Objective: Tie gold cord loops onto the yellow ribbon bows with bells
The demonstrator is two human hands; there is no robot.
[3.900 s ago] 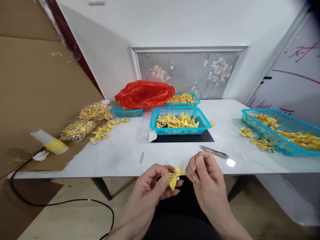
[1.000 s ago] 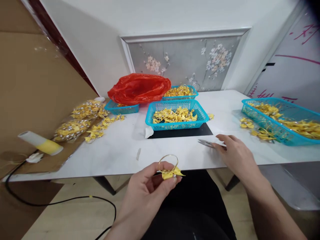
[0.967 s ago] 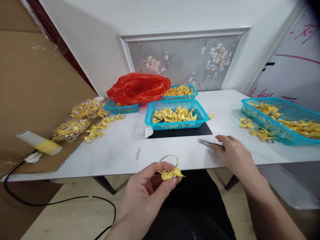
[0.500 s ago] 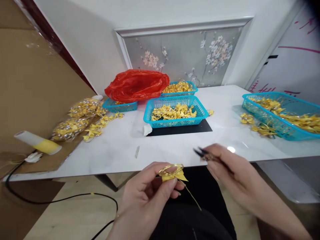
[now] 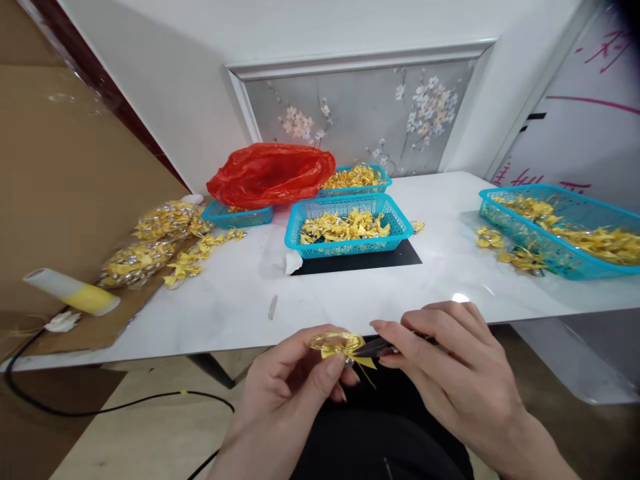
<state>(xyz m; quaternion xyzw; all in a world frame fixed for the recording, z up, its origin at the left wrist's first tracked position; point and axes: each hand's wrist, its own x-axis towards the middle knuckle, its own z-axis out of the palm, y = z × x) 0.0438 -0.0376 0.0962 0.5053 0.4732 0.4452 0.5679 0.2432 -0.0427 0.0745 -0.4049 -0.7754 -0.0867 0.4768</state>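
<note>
From my distant seat, I have the left hand (image 5: pixel 293 390) pinching a yellow bow (image 5: pixel 336 349) firmly — the right hand (image 5: pixel 463 373) closed around dark-bladed snips (image 5: pixel 373 348), tips at the bow.

A yellow ribbon bow (image 5: pixel 331 350) carries a gold wire loop (image 5: pixel 336 336) and a silver bead (image 5: pixel 349 363); the pointed metal snips (image 5: pixel 374 348) look dark grey. The 4 rectangular plastic baskets (image 5: pixel 357 249) are turquoise, the crumpled plastic bag (image 5: pixel 270 177) red, the counter (image 5: pixel 225 303) white with faint grey veining. Pink and white blossoms (image 5: pixel 434 103) pattern the grey framed panel (image 5: pixel 350 100).
</note>
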